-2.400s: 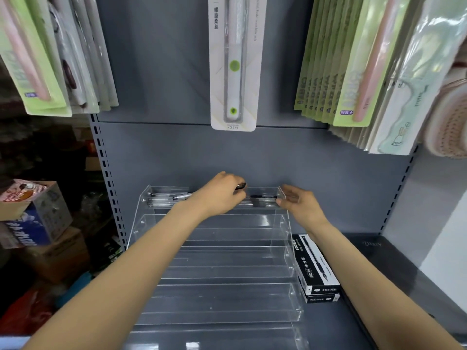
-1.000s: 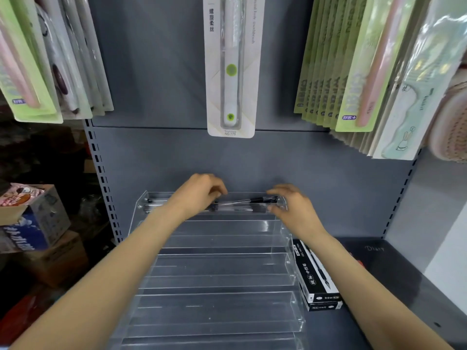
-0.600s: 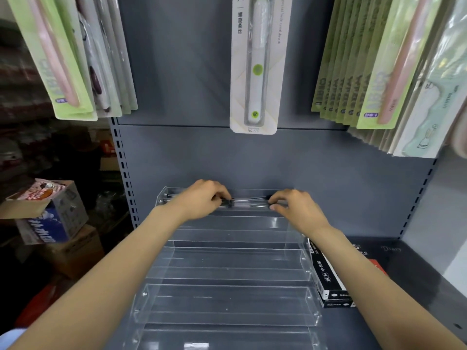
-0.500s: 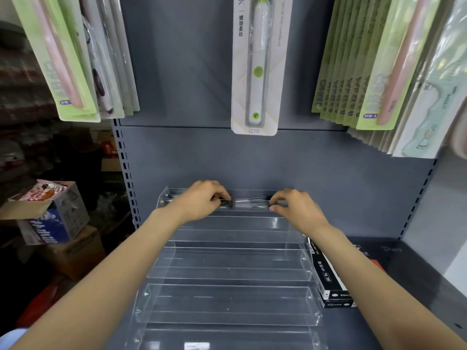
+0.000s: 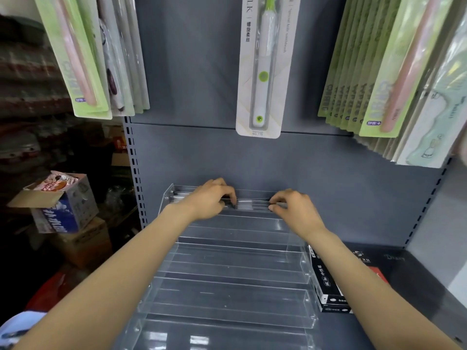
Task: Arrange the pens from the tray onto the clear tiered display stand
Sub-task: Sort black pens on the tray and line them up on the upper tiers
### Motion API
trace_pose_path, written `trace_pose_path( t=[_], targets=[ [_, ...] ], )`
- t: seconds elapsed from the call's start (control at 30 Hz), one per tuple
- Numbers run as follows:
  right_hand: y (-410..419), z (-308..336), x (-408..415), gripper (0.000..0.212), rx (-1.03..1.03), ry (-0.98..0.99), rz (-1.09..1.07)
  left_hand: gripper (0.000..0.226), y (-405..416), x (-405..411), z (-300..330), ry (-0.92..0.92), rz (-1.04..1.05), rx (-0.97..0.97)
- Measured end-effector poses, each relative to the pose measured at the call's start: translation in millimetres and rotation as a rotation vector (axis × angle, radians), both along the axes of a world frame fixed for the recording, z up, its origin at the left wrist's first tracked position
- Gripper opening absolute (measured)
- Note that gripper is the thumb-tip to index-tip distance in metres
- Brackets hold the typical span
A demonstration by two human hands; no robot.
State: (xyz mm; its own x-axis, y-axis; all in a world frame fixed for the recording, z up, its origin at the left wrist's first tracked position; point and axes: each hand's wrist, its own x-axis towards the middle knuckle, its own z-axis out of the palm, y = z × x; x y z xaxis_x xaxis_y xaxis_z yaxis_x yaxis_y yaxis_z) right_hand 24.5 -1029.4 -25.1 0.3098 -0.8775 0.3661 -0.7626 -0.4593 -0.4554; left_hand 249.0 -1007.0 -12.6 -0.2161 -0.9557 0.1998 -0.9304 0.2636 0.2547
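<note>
Both arms stretched forward over a clear tiered display stand (image 5: 227, 274) set on a dark shelf against a grey back panel. Left hand (image 5: 209, 200) at the far, top tier, left of centre, knuckles up, fingers curled down and pinching the dark end of a pen (image 5: 249, 203) lying lengthwise along that tier. Right hand (image 5: 294, 210) at the same tier, right of centre, fingers bent, thumb and forefinger closed on the pen's other end. Pen stretched between the two hands, level, its clear barrel showing in the gap between them. More pens (image 5: 178, 197) lying in the top tier to the left of the left hand, partly hidden by it; how many cannot be told. Lower tiers nearer the camera showing only clear plastic and reflections. Just right of the stand, touching or nearly touching its side wall, a black pen box (image 5: 326, 281) with white print, lying flat on the shelf, partly covered by the right forearm. Above, hung on the back panel, a carded toothbrush (image 5: 262, 66) in the middle, green packets (image 5: 366, 72) in a row at the right, and further packets (image 5: 83, 59) at the left. Off to the left, beyond the shelf upright, stacked cardboard boxes (image 5: 63, 205).
</note>
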Motion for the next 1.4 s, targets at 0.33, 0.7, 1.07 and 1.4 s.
trace_pose_path(
  t=[0.33,0.7,1.07,1.4],
  targets=[
    [62.2,5.4,75.2,0.017,-0.019,-0.260,0.218,0.023,71.1,23.6,-7.3,0.300,0.075,-0.331],
    [225.6,-71.0,278.4,0.018,0.287,-0.216,0.441,0.008,263.9,202.8,-107.4,0.352,0.471,-0.163],
    [321.5,-218.9,410.4,0.030,0.648,0.228,0.490,0.024,395.3,342.7,-250.6,0.295,0.586,0.258],
    [318.1,-275.1,440.0,0.025,0.603,0.427,0.327,0.042,396.8,371.2,-286.7,0.017,0.484,0.321]
  ],
)
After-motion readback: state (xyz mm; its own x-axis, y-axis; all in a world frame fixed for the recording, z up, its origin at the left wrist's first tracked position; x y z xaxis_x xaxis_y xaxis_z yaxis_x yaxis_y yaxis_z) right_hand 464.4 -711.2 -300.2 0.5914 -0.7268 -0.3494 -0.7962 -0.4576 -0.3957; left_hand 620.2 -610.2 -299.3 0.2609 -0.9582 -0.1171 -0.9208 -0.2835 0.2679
